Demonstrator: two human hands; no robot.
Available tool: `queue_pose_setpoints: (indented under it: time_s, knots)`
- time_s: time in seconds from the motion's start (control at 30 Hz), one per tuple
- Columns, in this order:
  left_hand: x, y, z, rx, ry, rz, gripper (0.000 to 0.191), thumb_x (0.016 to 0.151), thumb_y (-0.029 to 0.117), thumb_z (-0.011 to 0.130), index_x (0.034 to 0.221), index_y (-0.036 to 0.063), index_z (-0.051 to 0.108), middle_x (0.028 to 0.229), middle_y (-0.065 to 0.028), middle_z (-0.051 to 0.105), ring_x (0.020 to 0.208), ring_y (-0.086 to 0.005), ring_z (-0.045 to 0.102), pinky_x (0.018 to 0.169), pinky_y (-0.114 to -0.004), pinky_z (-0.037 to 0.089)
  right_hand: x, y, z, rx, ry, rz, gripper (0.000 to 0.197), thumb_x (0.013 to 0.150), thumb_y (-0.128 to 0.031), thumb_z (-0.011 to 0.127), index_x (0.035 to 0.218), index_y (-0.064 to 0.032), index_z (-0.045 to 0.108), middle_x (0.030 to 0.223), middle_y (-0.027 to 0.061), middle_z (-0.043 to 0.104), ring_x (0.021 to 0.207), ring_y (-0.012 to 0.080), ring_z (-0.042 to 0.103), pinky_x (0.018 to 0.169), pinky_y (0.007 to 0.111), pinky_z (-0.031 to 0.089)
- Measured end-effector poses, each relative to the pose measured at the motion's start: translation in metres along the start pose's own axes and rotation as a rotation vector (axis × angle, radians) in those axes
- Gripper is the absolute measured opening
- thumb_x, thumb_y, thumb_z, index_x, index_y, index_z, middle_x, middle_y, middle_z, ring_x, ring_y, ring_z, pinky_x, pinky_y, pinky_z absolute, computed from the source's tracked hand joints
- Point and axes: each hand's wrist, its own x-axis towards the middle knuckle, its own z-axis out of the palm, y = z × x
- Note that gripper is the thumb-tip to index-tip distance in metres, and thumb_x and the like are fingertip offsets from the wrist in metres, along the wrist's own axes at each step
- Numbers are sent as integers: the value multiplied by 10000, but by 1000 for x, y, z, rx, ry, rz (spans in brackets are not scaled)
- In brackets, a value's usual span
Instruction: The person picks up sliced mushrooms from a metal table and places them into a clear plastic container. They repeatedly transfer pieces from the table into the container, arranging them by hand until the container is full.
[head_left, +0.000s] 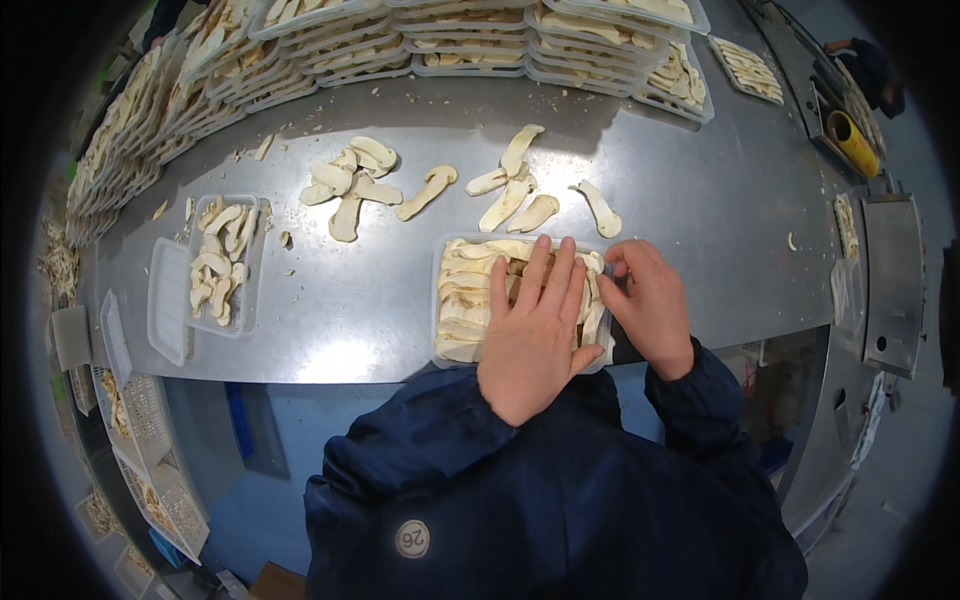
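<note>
A clear plastic tray (436, 300) at the table's front edge holds dried mushroom slices (461, 315), laid in a close row on its left side. My left hand (536, 330) lies flat over the tray's middle and right, fingers spread, hiding part of the contents. Brown pieces show between its fingers. At the tray's right rim, my right hand (651, 307) is bent, with thumb and fingertips by the end slices; whether it grips one is unclear. Beyond the tray lie loose slices (508, 202), a single slice (600, 210) and another group of slices (349, 184).
A part-filled clear tray (256, 277) stands left, beside a white lid or tray (166, 300). Stacked filled trays (469, 56) line the table's back; more stacks (124, 157) stand left. One filled tray (746, 69) lies back right, near a yellow cylinder (853, 142). Crumbs dot the steel table (337, 300).
</note>
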Motion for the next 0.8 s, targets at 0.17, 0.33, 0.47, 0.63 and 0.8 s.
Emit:
queue_pose_setpoints:
  time_s: [0.17,0.33,0.47,0.63,0.8]
  knots:
    - [-2,-4,-8,8,19,-17,816,849,475,666,1458,1,402,1592,-140,263,1488,-334,187,1143,-617,149,0,4,6,-153,73,-197,110,826,-92,679,895,-84,594,821,72,573,660,286,611,571,373,505]
    - [-5,-6,-17,11,0,-28,814,847,450,680,1460,-4,395,1596,-145,249,1490,-339,180,1138,-627,150,3,9,7,-287,107,-373,79,828,-78,667,828,-89,589,782,69,544,628,271,594,536,353,498]
    - [-8,-7,-20,25,-17,-30,818,848,449,680,1461,-7,390,1598,-152,239,1490,-348,175,1137,-630,149,3,10,0,-285,141,-460,87,799,-62,670,817,-86,588,757,59,532,630,250,587,532,346,493]
    - [-8,-6,-22,7,-9,-42,814,853,438,678,1468,-2,379,1601,-154,231,1489,-351,174,1136,-631,148,2,7,-7,-284,242,-452,104,763,-42,671,831,-84,605,748,53,531,668,233,598,539,337,492]
    - [-10,-7,-24,-14,-8,-56,814,852,423,685,1473,1,372,1600,-157,230,1484,-355,180,1135,-634,147,6,12,-5,-261,177,-502,119,771,-49,703,863,-81,634,771,53,567,668,240,611,560,332,497]
